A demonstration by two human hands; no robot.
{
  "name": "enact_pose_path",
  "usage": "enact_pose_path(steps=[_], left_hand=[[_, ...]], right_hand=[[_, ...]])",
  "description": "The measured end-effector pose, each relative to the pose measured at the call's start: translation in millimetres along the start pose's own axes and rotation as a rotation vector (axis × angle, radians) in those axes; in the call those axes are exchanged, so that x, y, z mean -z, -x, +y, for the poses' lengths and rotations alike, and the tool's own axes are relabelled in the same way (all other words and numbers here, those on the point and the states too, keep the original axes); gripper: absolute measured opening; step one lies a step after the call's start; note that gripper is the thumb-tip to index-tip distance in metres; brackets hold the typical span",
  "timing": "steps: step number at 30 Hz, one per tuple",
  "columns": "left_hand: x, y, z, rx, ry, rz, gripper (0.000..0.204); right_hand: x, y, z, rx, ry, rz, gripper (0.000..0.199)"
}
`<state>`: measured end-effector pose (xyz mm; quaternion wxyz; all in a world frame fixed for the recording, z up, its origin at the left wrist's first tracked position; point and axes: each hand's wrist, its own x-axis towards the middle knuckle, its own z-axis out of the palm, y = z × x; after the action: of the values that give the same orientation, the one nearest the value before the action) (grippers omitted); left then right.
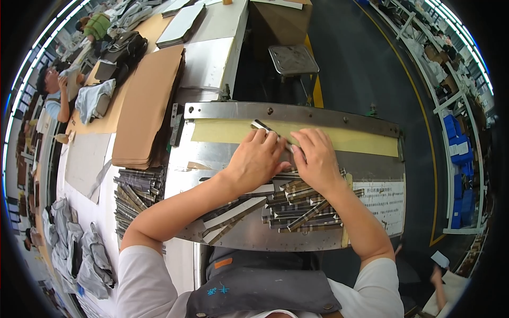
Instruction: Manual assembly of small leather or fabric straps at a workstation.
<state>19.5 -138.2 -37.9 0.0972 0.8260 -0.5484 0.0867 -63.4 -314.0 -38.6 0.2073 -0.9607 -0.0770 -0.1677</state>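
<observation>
Gripping and partly hiding a strip [260, 125] with left hand [255, 160] and right hand [318, 159], near a printed sheet [389, 206] partly covered by forearm [365, 223].

on the left, brown card sheets [146, 100] lie stacked beside a pale grey garment [96, 98]. loose grey clothes [93, 259] lie heaped near left. at the far side, a metal stool [293, 59] stands near a brown box [278, 29]. on the right, blue bins [460, 143] sit on a white rack [462, 231].
</observation>
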Motion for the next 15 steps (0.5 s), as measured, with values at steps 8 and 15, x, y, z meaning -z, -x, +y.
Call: enact_pose_path(steps=[8, 15], left_hand=[[3.4, -1.4, -12.8, -0.171, 0.129, 0.008, 0.026], [-10.5, 1.2, -12.1, -0.08, -0.043, 0.137, 0.049]], right_hand=[[-3.1, 3.9, 9.1, 0.126, -0.017, -0.094, 0.04], [-9.2, 4.9, 0.8, 0.048, 0.195, -0.031, 0.04]])
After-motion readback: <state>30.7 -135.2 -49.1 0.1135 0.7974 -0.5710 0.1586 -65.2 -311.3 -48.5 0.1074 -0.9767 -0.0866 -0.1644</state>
